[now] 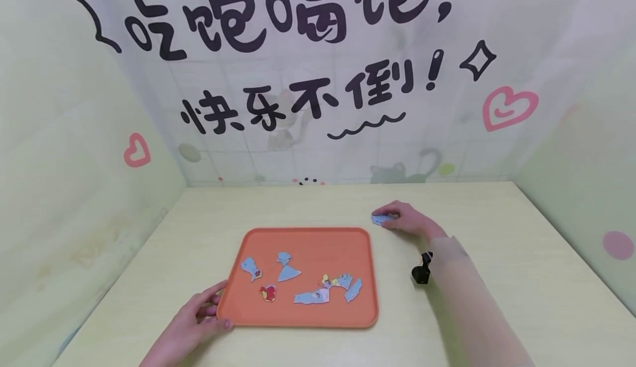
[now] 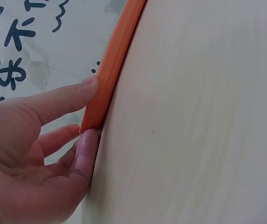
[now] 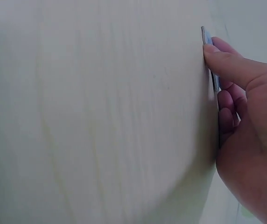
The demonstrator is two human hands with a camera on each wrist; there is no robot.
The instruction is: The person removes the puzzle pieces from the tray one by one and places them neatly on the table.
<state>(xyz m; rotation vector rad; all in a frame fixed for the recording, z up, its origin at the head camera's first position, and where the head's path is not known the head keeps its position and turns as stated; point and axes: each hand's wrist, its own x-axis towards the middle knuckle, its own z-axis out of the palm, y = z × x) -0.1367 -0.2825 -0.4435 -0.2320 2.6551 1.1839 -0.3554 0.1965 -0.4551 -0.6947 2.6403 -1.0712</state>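
An orange tray (image 1: 318, 251) lies on the table with several irregular light-blue cut pieces on it. Its near-left corner is in my left hand (image 1: 191, 317), thumb at the near edge and fingers along the left side. The left wrist view shows that thumb and the fingertips on the orange rim (image 2: 108, 74). Beyond the tray's far-right corner, my right hand (image 1: 407, 218) pinches a light-blue piece (image 1: 380, 219). In the right wrist view the thin piece (image 3: 214, 81) stands edge-on between thumb and fingers, close over the table; the hand hides part of it.
On the tray, a red piece (image 1: 269, 292) lies toward the left, a blue triangular piece (image 1: 288, 273) in the middle, and a row of joined-looking pieces (image 1: 312, 297) at the lower right. A printed backdrop (image 1: 318, 157) rises behind the pale wooden table (image 1: 497, 256).
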